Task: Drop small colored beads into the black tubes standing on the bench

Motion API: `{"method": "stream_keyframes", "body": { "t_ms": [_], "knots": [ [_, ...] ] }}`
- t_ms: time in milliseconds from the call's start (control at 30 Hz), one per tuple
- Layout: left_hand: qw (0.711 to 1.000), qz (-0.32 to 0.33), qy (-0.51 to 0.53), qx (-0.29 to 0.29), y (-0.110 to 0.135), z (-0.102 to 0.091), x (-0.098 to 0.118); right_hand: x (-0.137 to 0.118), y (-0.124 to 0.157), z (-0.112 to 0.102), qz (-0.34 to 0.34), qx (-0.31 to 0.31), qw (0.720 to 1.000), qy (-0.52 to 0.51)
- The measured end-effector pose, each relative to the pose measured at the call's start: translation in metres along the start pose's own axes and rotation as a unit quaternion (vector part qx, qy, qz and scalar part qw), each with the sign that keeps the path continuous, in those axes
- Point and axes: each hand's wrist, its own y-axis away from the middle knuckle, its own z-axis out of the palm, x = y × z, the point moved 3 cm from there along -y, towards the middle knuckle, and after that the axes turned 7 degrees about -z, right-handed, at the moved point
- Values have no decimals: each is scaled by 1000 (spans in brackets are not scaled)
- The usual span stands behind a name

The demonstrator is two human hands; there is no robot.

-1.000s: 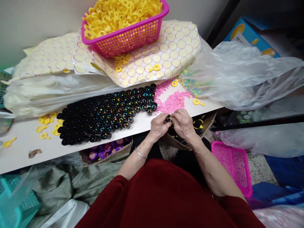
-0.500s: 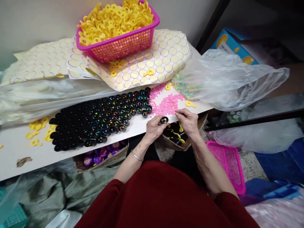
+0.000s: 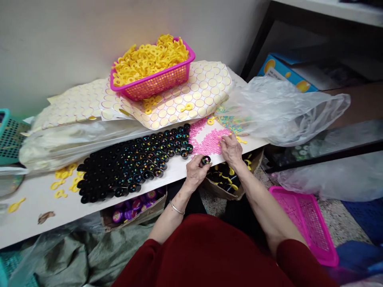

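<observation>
Left hand (image 3: 195,172) grips round black cup (image 3: 206,160); right hand (image 3: 231,148) touches pink discs (image 3: 209,141).

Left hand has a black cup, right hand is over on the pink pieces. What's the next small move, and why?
Probably pinch one piece from the pink pile with the right hand and carry it to the black cup held in the left hand: the right fingertips already rest on the pile, and the cup's mouth faces up, close by.

Teal basket (image 3: 10,137) cut off at frame's left edge. Cardboard box (image 3: 134,209) half hidden under table edge (image 3: 89,207). Right hand (image 3: 231,148) fingertips' pickup too small to tell.
</observation>
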Motion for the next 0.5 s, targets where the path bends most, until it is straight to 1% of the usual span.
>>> {"method": "stream_keyframes", "body": {
  "t_ms": [67, 133, 200, 300, 400, 500],
  "knots": [
    [1000, 3, -4, 30, 1, -2, 1, -3, -5, 3, -17, -36, 998, 39],
    [998, 3, -19, 53, 4, -6, 2, -5, -7, 6, -35, -48, 996, 65],
    [996, -3, -46, 81, 9, -12, 1, -6, -7, 8, -46, -40, 994, 86],
    [989, -24, -89, 117, 19, -28, -1, -4, -4, 11, -57, -20, 993, 99],
    [981, -52, -123, 139, 24, -46, -5, -2, -2, 12, -80, -10, 994, 78],
    [969, -73, -152, 182, 20, -63, -9, -1, -1, 10, -102, -4, 994, 48]
  ]
}}
